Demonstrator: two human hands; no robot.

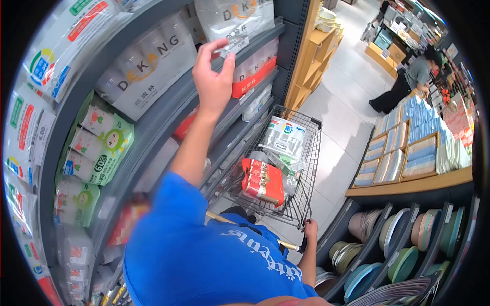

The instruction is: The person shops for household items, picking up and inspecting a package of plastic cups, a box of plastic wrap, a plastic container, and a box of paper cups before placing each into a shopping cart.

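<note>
My left hand (212,76) reaches up to the shelf edge, thumb and fingers curled around a clear-covered price tag (236,46). Just above the tag hangs a white DEKANG pack of disposable cups (237,20); below it sits a red-and-white cup pack (258,69). Low on the right, my right hand (310,228) is closed on the near corner of a wire shopping cart (317,148). Inside the cart lie a white cup pack (285,137), a red pack (263,182) and some clear-wrapped items, partly covered.
More DEKANG cups (148,66) and green cup packs (104,145) fill the left shelves. At right stand bowls (403,265) in slanted racks and folded cloths (395,158) in a wooden display. A person (416,79) bends over goods beyond the tiled aisle (342,102).
</note>
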